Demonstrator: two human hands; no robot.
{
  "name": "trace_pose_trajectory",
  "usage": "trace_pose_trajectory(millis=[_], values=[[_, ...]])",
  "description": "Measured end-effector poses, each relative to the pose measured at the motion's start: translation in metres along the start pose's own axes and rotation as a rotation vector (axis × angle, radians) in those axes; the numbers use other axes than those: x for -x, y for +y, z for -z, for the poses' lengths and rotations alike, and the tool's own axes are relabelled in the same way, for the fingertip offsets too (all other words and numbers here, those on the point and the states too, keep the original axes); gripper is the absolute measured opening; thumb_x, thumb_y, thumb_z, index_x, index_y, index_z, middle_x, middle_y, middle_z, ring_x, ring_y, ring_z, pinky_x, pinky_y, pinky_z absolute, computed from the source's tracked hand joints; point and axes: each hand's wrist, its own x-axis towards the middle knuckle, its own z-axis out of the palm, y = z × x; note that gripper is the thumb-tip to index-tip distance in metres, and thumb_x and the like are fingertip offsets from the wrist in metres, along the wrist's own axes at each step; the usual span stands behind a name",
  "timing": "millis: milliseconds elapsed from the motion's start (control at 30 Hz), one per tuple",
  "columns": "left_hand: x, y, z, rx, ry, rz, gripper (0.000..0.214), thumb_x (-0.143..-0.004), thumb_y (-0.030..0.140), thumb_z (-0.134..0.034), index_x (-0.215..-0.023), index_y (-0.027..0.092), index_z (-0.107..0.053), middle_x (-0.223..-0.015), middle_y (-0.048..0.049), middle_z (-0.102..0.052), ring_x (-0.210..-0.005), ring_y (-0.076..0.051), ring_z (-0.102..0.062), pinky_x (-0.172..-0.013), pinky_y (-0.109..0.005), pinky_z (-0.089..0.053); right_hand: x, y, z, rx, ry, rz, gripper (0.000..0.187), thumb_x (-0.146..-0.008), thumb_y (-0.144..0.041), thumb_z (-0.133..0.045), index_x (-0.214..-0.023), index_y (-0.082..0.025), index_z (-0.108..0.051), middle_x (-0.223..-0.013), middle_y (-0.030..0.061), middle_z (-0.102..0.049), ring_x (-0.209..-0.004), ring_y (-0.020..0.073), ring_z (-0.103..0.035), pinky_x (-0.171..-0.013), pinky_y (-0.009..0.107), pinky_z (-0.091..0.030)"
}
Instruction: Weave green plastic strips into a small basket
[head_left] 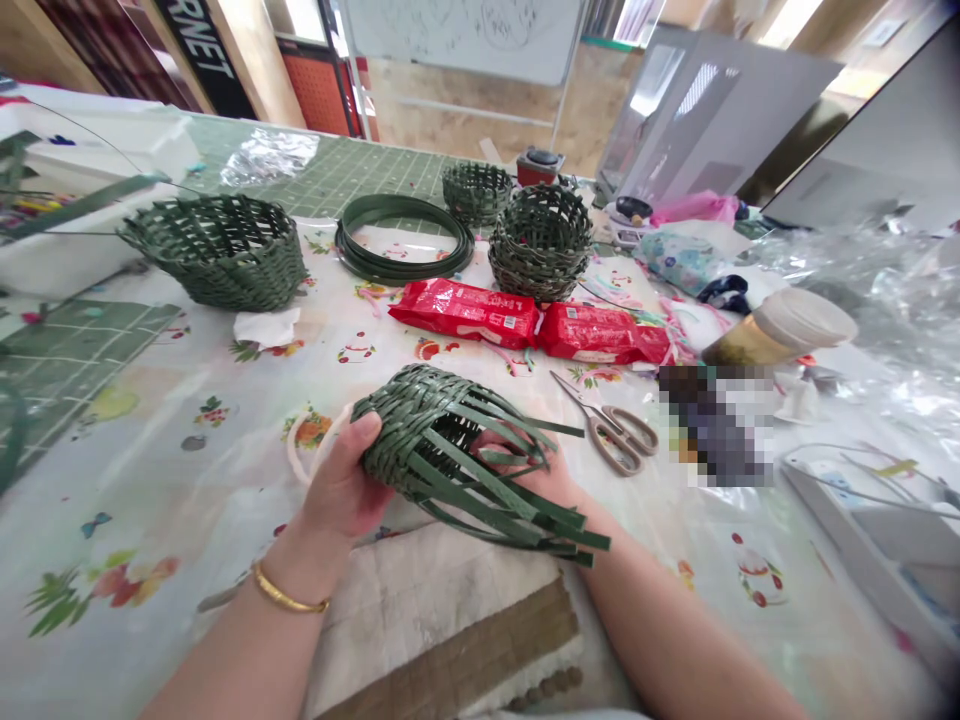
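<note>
A small dark green woven basket [409, 425] lies tilted on its side in the air above the table, its base to the left. Long loose strips [517, 490] fan out from its open end toward the right. My left hand [349, 480] is closed around the base end, thumb on top. At the open end, my right hand [536, 465] reaches in among the strips with its fingers bent against the basket; strips and weave partly hide the fingertips. Scissors [619, 435] with beige handles lie just beyond my right hand, blades apart.
Behind the work stand a wide green basket [225, 255], a coil of green strip [405, 240] and dark round baskets [540, 240]. Two red packets [469, 312] lie before them. At right are a lidded jar [780, 325] and crumpled plastic [862, 270]. A folded cloth [450, 610] lies below my hands.
</note>
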Motion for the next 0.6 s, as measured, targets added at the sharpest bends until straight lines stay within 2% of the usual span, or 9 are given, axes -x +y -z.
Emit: trace_pose_trajectory(millis=[133,300,467,600], values=[[-0.001,0.0,0.001,0.007,0.015,0.017,0.027,-0.061,0.042,-0.072,-0.075,0.019,-0.065,-0.08,-0.0009,-0.072,-0.099,-0.033,-0.063,-0.076,-0.042,-0.058,-0.002,-0.007,0.003,-0.28,-0.065,-0.127,0.023,-0.068,-0.039,-0.067,-0.063,-0.018,-0.057,-0.062,-0.0006,-0.055,-0.059,0.0123,-0.051,-0.057,0.026,-0.047],[0.001,0.003,-0.001,0.035,-0.024,0.003,0.029,-0.061,0.044,-0.071,-0.075,0.019,-0.066,-0.073,-0.0014,-0.072,-0.1,-0.034,-0.063,-0.077,-0.043,-0.057,0.0,-0.002,0.008,-0.579,-0.151,-0.219,0.045,-0.049,-0.057,-0.073,-0.066,-0.022,-0.051,-0.052,-0.006,-0.045,-0.043,0.0091,-0.042,-0.044,0.026,-0.044],[0.002,0.004,-0.003,0.017,-0.021,-0.029,0.03,-0.059,0.042,-0.073,-0.079,0.019,-0.068,-0.068,-0.0009,-0.072,-0.093,-0.032,-0.066,-0.075,-0.041,-0.058,-0.001,-0.005,0.014,-0.545,-0.137,-0.217,0.051,-0.044,-0.064,-0.072,-0.063,-0.024,-0.048,-0.052,-0.0057,-0.045,-0.043,0.01,-0.046,-0.044,0.026,-0.046],[0.0,0.003,-0.003,0.029,0.018,-0.067,0.032,-0.055,0.038,-0.076,-0.079,0.019,-0.069,-0.067,-0.0028,-0.072,-0.089,-0.033,-0.067,-0.072,-0.043,-0.058,-0.004,0.001,0.013,-0.511,-0.099,-0.199,0.048,-0.044,-0.06,-0.077,-0.059,-0.024,-0.05,-0.053,-0.0052,-0.048,-0.044,0.0098,-0.048,-0.045,0.025,-0.045]])
